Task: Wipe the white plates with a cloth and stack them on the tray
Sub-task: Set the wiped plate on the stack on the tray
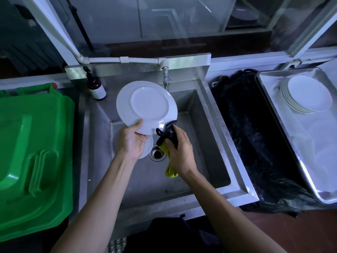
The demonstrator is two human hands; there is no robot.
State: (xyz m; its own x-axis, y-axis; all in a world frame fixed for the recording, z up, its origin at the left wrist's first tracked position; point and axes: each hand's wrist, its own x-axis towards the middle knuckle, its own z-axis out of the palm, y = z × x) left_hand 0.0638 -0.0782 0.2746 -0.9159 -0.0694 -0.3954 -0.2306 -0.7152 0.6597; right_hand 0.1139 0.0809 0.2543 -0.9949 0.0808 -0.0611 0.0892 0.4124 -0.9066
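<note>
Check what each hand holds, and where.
Left hand grips the white plate by its lower rim, underside facing the camera. Right hand grips the yellow-and-black cloth bunched against that rim.

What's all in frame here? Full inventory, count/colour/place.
held plate: 1, white, tilted above the sink, underside to camera
plate in sink: 1, white, mostly hidden under the left hand, beside the drain
cloth: 1, yellow with dark edging, at the held plate's lower rim
stacked plates: one stack, count unclear, white, on the tray
tray: 1, metal, far right
sink: 1, steel, centre
tap: 1, grey, at back of sink
bottle: 1, brown pump, sink's back left corner
bin lid: 1, green, left
black bag: 1, between sink and tray
left hand: grips held plate's lower rim
right hand: grips the cloth
</note>
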